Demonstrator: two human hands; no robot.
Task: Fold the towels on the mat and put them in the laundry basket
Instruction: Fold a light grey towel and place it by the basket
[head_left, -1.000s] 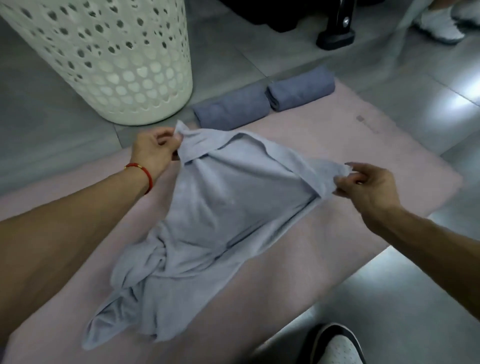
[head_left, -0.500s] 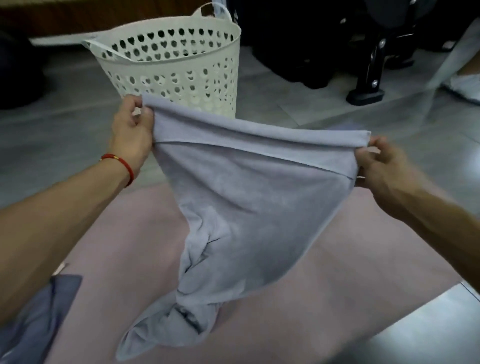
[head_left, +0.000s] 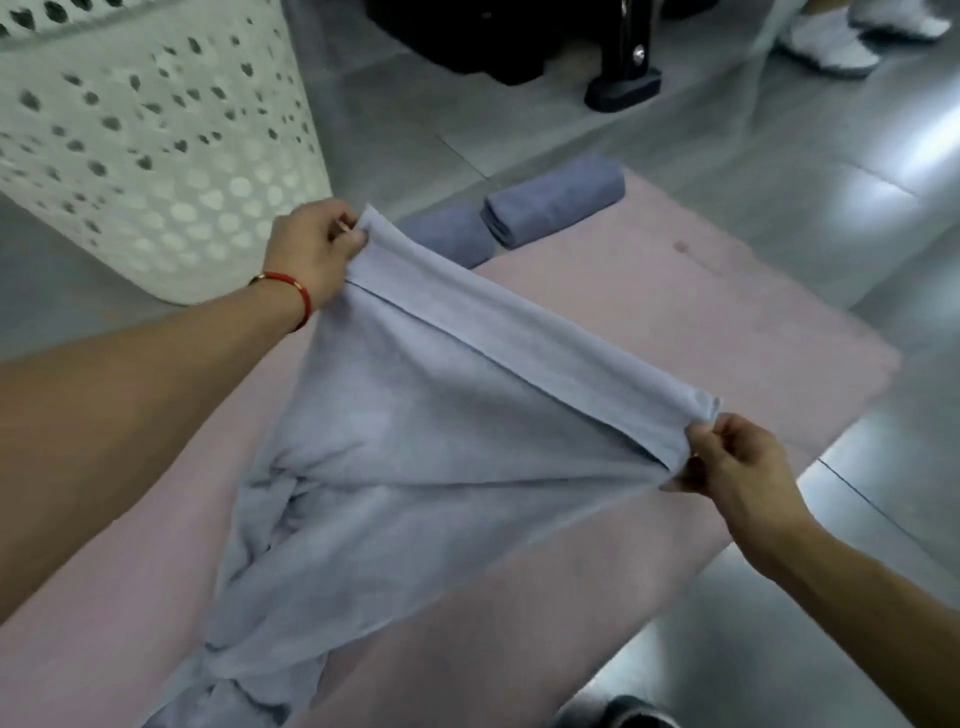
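Both hands are pinching the light grey towel (head_left: 441, 467) by its top corners, left hand (head_left: 311, 249) and right hand (head_left: 737, 462) stretching it over the pink mat (head_left: 675, 312), tail end bunching near the mat's near edge. Laundry basket (head_left: 145, 145) is sitting off the far-left corner.

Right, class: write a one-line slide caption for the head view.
Both hands, left and right, stretch a grey towel over a pink mat.

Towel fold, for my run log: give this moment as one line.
step: spreading towel | left hand: pinches far corner | right hand: pinches near corner | lower end: bunched on mat | two folded towels: mat's far edge
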